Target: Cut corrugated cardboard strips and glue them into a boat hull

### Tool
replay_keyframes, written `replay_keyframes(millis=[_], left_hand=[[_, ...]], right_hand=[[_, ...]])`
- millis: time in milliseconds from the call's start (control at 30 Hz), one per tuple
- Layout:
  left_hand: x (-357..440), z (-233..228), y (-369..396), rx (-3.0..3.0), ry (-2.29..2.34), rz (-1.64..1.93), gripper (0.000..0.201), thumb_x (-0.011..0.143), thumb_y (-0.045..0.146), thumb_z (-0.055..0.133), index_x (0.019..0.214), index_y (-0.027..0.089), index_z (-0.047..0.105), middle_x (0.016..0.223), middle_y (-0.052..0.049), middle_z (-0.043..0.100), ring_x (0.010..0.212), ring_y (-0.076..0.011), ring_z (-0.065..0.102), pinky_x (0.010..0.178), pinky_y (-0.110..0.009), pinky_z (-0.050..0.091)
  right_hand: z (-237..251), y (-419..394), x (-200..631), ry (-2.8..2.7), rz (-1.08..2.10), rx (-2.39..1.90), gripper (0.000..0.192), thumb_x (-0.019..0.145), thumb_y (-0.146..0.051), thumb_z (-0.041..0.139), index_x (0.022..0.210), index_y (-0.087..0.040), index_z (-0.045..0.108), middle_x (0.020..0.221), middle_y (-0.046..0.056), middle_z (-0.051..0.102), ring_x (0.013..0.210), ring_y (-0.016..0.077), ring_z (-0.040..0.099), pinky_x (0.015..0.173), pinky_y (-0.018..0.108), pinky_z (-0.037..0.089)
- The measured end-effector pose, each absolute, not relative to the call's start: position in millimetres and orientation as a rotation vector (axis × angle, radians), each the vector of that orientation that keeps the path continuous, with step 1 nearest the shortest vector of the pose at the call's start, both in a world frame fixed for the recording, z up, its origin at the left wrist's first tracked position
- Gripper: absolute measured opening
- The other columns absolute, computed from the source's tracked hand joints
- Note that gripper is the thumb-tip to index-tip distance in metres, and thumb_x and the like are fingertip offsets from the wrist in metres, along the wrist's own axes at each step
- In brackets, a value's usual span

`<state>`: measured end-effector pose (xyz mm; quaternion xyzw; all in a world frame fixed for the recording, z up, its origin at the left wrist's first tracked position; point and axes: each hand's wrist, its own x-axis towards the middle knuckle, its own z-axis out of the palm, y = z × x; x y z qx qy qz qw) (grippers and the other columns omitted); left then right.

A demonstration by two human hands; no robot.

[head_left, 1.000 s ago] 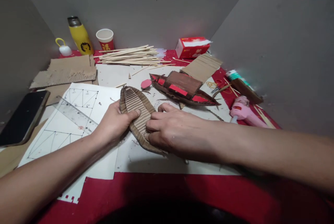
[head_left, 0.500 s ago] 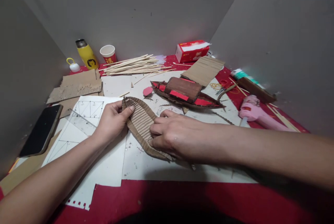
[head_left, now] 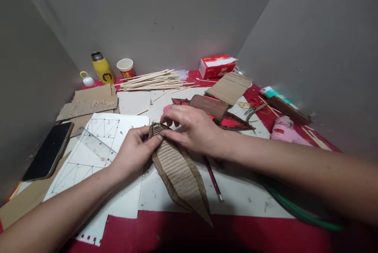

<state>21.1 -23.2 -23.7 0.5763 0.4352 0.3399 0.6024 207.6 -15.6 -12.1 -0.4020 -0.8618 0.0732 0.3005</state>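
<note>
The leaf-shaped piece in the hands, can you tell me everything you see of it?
The leaf-shaped piece is brown and looks like corrugated cardboard. Ridges cross its floor, and curved strips edge both sides. The left hand grips its far end, where the right hand touches too. Its pointed near end slants toward the person, over the red tabletop.
</note>
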Motion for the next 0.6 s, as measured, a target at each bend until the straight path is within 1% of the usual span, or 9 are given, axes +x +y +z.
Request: replay_keyframes(millis=[133,233,300,367,433,467,500,533,600], left_hand=[[19,-26,-22,1.342,0.998,0.718,0.012,0.077,0.026,0.068,0.076,0.015,0.072,0.072,-0.003,0.068,0.067,-0.0153,0.058,0.064,-0.027,0.042],[19,-28,-20,1.347,0.983,0.696,0.011,0.076,0.025,0.068,0.077,0.015,0.073,0.074,-0.003,0.069,0.068,-0.0162,0.060,0.066,-0.028,0.044],[20,-27,-20,1.375,0.999,0.719,0.019,0.075,0.025,0.070,0.091,0.015,0.073,0.084,-0.005,0.071,0.077,-0.0190,0.063,0.072,-0.030,0.047],[20,-21,-22,1.434,1.063,0.802,0.040,0.073,0.025,0.073,0.112,0.017,0.068,0.103,-0.008,0.071,0.095,-0.0229,0.064,0.083,-0.033,0.048],[20,-13,-26,1.543,1.167,0.952,0.054,0.072,0.026,0.076,0.123,0.021,0.062,0.122,-0.009,0.066,0.113,-0.0249,0.059,0.095,-0.035,0.044],[20,-8,-29,1.609,1.213,1.031,0.053,0.072,0.027,0.077,0.123,0.022,0.062,0.125,-0.009,0.065,0.116,-0.0249,0.057,0.099,-0.035,0.042],[20,-4,-33,1.669,1.235,1.093,0.046,0.073,0.028,0.076,0.118,0.022,0.065,0.123,-0.008,0.066,0.115,-0.0244,0.058,0.099,-0.034,0.042],[20,1,-36,1.715,1.229,1.121,0.037,0.075,0.029,0.075,0.111,0.023,0.069,0.117,-0.006,0.069,0.110,-0.0233,0.060,0.096,-0.033,0.043],[21,7,-42,1.721,1.156,1.088,0.017,0.079,0.030,0.072,0.095,0.023,0.074,0.096,-0.003,0.074,0.091,-0.0198,0.064,0.084,-0.029,0.048]], right_hand=[[-20,-15,202,-2.311,0.115,-0.965,0.003,0.088,-0.018,0.060,0.088,-0.016,0.061,0.085,0.008,0.062,0.078,0.0214,0.055,0.071,0.032,0.043],[-22,-15,203,-2.330,0.172,-0.917,0.005,0.087,-0.014,0.059,0.082,-0.016,0.060,0.079,0.006,0.061,0.073,0.0198,0.054,0.068,0.031,0.043],[-19,-15,206,-2.327,0.227,-0.886,0.006,0.087,-0.013,0.061,0.081,-0.016,0.060,0.078,0.006,0.062,0.073,0.0188,0.055,0.069,0.030,0.044],[-13,-14,211,-2.298,0.276,-0.847,0.006,0.087,-0.013,0.062,0.082,-0.015,0.060,0.079,0.005,0.062,0.075,0.0178,0.056,0.069,0.029,0.044],[-3,-15,216,-2.245,0.325,-0.809,0.007,0.088,-0.012,0.063,0.082,-0.014,0.060,0.080,0.004,0.063,0.075,0.0155,0.057,0.069,0.026,0.044],[3,-16,218,-2.221,0.350,-0.795,0.007,0.088,-0.011,0.063,0.082,-0.014,0.060,0.079,0.003,0.063,0.073,0.0140,0.057,0.068,0.025,0.044],[8,-18,218,-2.200,0.379,-0.783,0.008,0.088,-0.011,0.064,0.081,-0.014,0.061,0.077,0.002,0.062,0.071,0.0125,0.056,0.066,0.024,0.044],[14,-20,218,-2.180,0.411,-0.775,0.008,0.087,-0.010,0.064,0.081,-0.014,0.061,0.075,0.000,0.062,0.069,0.0111,0.056,0.065,0.022,0.044],[24,-25,216,-2.153,0.479,-0.770,0.009,0.086,-0.009,0.066,0.079,-0.013,0.061,0.072,-0.001,0.061,0.066,0.0094,0.055,0.062,0.020,0.044]])
